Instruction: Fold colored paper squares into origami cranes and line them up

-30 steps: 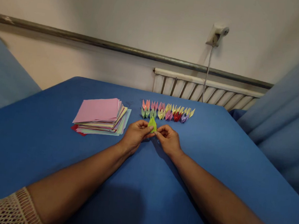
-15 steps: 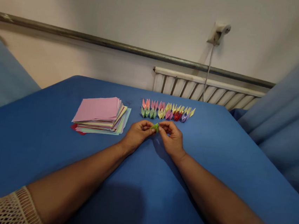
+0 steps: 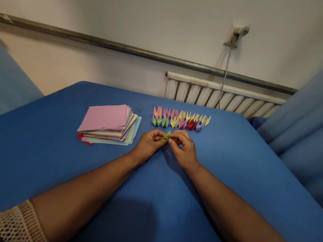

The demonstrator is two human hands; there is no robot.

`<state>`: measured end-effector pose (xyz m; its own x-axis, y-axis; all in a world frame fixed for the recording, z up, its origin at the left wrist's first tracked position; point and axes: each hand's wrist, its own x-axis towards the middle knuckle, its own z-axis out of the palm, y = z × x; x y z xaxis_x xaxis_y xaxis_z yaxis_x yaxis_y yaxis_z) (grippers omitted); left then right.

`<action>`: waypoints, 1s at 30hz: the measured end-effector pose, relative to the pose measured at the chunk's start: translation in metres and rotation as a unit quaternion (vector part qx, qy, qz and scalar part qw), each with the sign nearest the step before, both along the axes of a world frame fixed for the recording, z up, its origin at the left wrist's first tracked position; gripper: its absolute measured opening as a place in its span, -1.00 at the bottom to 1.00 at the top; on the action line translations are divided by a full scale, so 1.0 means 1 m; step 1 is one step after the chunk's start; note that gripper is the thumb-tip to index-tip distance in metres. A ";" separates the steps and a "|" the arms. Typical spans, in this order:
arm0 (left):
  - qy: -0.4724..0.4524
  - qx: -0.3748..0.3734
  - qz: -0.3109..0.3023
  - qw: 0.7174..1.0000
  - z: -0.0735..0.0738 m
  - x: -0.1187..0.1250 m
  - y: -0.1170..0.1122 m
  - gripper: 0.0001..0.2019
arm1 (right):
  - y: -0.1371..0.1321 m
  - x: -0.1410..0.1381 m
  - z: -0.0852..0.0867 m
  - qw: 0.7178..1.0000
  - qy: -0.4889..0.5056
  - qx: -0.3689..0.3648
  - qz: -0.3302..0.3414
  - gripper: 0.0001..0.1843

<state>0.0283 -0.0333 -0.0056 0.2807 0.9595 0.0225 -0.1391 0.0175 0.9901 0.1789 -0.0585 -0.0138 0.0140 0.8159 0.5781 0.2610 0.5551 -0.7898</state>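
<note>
A small green folded paper piece is pinched between my two hands over the blue table. My left hand grips its left side with curled fingers. My right hand pinches its right side, and most of the piece is hidden by my fingertips. Just beyond my hands stands a row of several small folded paper pieces in pink, green, yellow, red and purple. A stack of coloured paper sheets with a pink sheet on top lies to the left of my left hand.
Behind the table runs a white wall with a metal rail and a radiator. A wall socket with a cord hangs above the radiator. Blue fabric rises on the right, and more on the far left.
The green piece stood upright and showed wide a second ago. It is now folded down small between my fingertips, and my right hand has closed in over it.
</note>
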 end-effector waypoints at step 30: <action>-0.013 -0.098 -0.013 0.995 0.006 0.003 -0.005 -0.65 | 0.013 0.001 -0.008 0.962 0.193 -0.189 0.021 -0.75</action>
